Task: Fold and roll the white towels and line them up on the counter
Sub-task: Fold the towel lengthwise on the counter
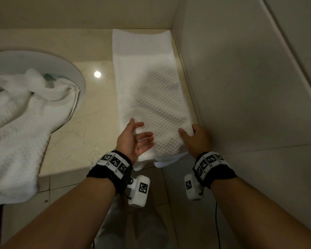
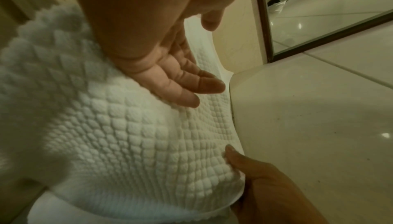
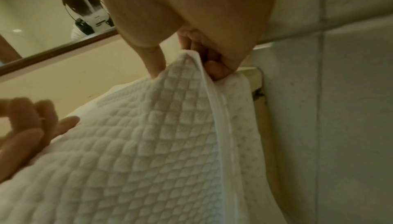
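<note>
- Right hand (image 1: 197, 139) has the near right edge of the folded towel (image 1: 147, 90) pinched, thumb on top and fingers (image 3: 217, 71) curled underneath, so that hem is lifted a bit off the counter (image 1: 83, 123).
- Left hand (image 1: 133, 139) is basically flat and relaxed, fingers (image 2: 187, 83) straight and slightly spread, lying on the near left part of the same towel without gripping anything.
- Out from the fingertips the towel runs away as a long narrow strip, waffle side up, far end nearly at the back wall, right side just beside the tiled wall (image 1: 250, 87). Near end hangs a little over the counter's front edge.
- Looks to me like the folding is done and the roll is about to start from the near end.
- If so, I'd get both hands doing the same thing: left thumb under the hem to match the right, then tuck the first turn tight and small, because a loose core makes a floppy roll.
- Keep both sides moving level or it cones out toward the wall.
- Off to the left of the left hand, well apart, a loose crumpled towel (image 1: 16, 126) drapes from the sink (image 1: 68, 69) over the counter edge, so that one's not done yet.
</note>
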`<state>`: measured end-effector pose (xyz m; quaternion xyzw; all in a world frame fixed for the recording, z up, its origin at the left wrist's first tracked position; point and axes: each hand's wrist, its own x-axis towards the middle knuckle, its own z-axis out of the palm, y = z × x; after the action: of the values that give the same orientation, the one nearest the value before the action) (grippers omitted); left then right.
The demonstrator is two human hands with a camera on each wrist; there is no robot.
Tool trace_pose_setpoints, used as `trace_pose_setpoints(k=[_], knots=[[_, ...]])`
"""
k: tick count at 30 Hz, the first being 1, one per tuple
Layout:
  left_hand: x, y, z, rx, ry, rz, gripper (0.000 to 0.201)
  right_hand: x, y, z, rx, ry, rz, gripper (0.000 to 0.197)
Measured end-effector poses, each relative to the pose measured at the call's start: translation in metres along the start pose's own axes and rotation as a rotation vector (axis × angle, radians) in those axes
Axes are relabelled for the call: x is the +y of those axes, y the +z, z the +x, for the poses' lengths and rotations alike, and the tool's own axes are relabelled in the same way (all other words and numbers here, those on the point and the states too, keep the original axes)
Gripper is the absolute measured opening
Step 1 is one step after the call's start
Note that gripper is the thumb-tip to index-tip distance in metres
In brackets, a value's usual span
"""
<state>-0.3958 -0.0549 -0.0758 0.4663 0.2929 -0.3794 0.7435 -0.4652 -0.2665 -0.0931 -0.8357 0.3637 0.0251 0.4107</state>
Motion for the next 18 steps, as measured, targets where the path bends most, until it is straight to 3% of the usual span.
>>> trace_pose_setpoints(k=[2,6,9,18], knots=[[0.000,-0.002,-0.002,0.012,0.012,0.020,0.042,0.001,0.002,-0.004,-0.011,-0.013,0.013,0.017],[0.003,-0.008,-0.005,0.047,0.036,0.080,0.036,0.002,0.005,-0.012,-0.011,-0.007,-0.013,0.035],[0.007,-0.015,-0.006,0.056,0.046,0.111,0.034,0.004,0.007,-0.018,0.000,-0.006,-0.075,0.037],[0.009,-0.021,-0.008,0.059,0.033,0.094,0.037,0.019,0.020,-0.035,0.189,0.054,-0.018,0.044]])
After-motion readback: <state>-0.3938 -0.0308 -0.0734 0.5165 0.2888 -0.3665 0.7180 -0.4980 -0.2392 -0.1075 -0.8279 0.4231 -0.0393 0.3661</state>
